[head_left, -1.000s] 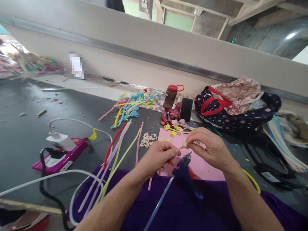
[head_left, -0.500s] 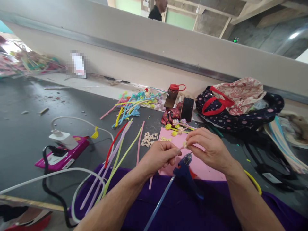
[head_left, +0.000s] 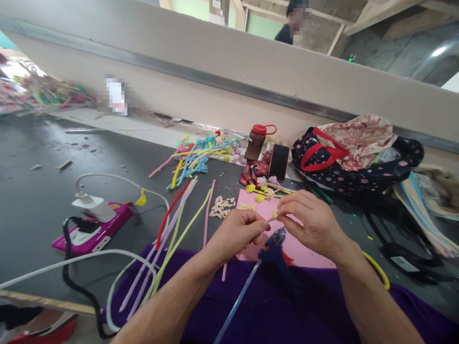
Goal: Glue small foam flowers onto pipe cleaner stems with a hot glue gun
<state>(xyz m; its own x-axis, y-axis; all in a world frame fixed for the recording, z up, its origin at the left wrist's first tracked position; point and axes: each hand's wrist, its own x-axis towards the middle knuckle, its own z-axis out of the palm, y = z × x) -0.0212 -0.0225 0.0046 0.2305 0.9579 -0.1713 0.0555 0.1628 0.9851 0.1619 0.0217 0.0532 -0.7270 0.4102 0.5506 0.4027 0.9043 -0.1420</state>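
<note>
Pinched between thumb and fingers of the left hand, a thin pink stem; in the fingertips of the right hand, a small pale tuft, partly hidden. Both hands thus grasping, close together above a pink sheet. Just below them, a blue glue gun with a clear glue stick out of its back.

Beyond the right hand, a dark spotted bag with red handles, gaping at the top: inside, a red-and-cream patterned cloth and some clear plastic. Left of the bag, a phone with a dark screen, then a brownish see-through bottle, closed with a red lid; impossible to tell how full. On the bottle, white lettering, too small to read. On the black strap at the right, a white label, not legible. Near the magenta power strip, a yellow tag, likewise unreadable.
</note>
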